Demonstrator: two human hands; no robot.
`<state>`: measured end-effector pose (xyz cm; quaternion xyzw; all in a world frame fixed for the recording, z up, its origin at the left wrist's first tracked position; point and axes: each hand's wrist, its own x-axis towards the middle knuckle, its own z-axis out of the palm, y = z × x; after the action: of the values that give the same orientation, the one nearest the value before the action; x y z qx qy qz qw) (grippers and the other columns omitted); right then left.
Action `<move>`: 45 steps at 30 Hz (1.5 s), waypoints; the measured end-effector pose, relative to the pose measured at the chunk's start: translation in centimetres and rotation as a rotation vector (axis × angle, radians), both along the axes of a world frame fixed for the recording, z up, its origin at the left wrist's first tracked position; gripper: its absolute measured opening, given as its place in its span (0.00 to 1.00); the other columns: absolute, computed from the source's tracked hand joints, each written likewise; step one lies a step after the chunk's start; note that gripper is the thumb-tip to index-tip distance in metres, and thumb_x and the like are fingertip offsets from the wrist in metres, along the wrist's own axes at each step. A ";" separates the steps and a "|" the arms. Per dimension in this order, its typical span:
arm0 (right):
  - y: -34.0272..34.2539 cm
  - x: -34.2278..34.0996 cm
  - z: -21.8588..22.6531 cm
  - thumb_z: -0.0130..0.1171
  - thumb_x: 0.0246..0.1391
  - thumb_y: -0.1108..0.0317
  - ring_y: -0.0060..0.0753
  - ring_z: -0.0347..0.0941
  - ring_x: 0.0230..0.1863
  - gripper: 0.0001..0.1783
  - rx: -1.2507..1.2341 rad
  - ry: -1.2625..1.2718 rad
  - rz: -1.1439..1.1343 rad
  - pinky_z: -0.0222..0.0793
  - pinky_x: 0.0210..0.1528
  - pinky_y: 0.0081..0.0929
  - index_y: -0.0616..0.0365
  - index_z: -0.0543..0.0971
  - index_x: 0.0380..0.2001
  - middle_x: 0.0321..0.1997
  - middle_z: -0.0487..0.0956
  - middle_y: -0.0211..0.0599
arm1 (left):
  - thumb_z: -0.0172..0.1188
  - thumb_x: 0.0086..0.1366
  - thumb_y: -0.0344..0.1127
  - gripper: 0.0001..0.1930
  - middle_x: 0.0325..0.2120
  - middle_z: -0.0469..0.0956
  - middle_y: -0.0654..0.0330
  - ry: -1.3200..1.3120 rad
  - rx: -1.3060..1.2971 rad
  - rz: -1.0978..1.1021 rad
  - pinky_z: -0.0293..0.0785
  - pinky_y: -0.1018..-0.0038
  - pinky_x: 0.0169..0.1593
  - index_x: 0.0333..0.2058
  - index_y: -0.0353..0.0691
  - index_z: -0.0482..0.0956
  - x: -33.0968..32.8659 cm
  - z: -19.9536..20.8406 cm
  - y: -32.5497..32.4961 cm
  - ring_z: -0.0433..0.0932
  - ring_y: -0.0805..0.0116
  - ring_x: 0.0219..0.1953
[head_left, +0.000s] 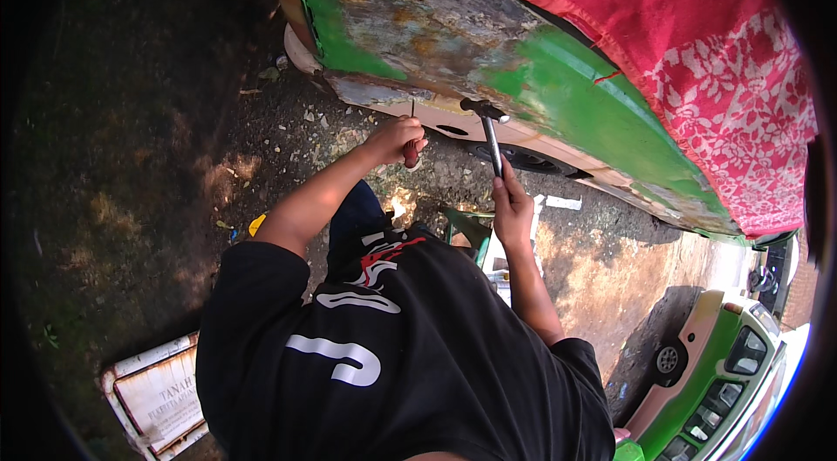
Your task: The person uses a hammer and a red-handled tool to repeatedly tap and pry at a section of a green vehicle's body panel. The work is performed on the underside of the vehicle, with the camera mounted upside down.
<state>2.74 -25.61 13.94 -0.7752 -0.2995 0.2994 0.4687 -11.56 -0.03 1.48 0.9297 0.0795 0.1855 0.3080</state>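
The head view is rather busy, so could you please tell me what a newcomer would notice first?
Probably the bright red, flower-patterned cloth at upper right, draped over the scuffed green vehicle. Next, near the centre, the hammer in the right hand and the red-handled tool in the left hand. A green-and-white van stands at lower right.

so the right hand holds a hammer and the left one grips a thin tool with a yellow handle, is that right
Not quite: the thin tool in the left hand has a red handle, not yellow, as the head view shows. The right hand does hold a hammer.
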 end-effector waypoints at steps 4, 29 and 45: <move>0.2 -0.3 0.9 0.53 0.65 0.69 0.14 0.70 0.43 0.24 -0.023 -0.016 -0.008 0.66 0.48 0.17 0.57 0.69 0.63 0.45 0.82 0.37 | 0.62 0.62 0.40 0.16 0.24 0.73 0.58 0.043 -0.009 -0.024 0.70 0.60 0.38 0.19 0.42 0.69 0.5 0.2 0.2 0.75 0.54 0.34; -1.6 -0.3 -2.2 0.53 0.65 0.68 0.14 0.63 0.33 0.24 0.071 -0.005 0.014 0.62 0.37 0.15 0.58 0.70 0.63 0.32 0.74 0.25 | 0.63 0.55 0.36 0.05 0.31 0.79 0.57 0.292 0.165 -0.028 0.76 0.62 0.43 0.28 0.43 0.80 3.9 1.5 -1.2 0.80 0.56 0.38; -5.1 0.3 -2.8 0.50 0.67 0.66 0.11 0.58 0.26 0.25 0.076 0.154 -0.200 0.54 0.27 0.13 0.62 0.66 0.65 0.25 0.65 0.19 | 0.62 0.54 0.36 0.10 0.38 0.79 0.53 0.333 0.172 0.137 0.76 0.64 0.48 0.36 0.44 0.82 7.4 -0.2 -2.5 0.79 0.54 0.46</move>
<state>3.01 -30.74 11.10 -0.7577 -0.1948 0.2984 0.5467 -4.15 -2.53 1.30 0.9629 0.1762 0.0555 0.1968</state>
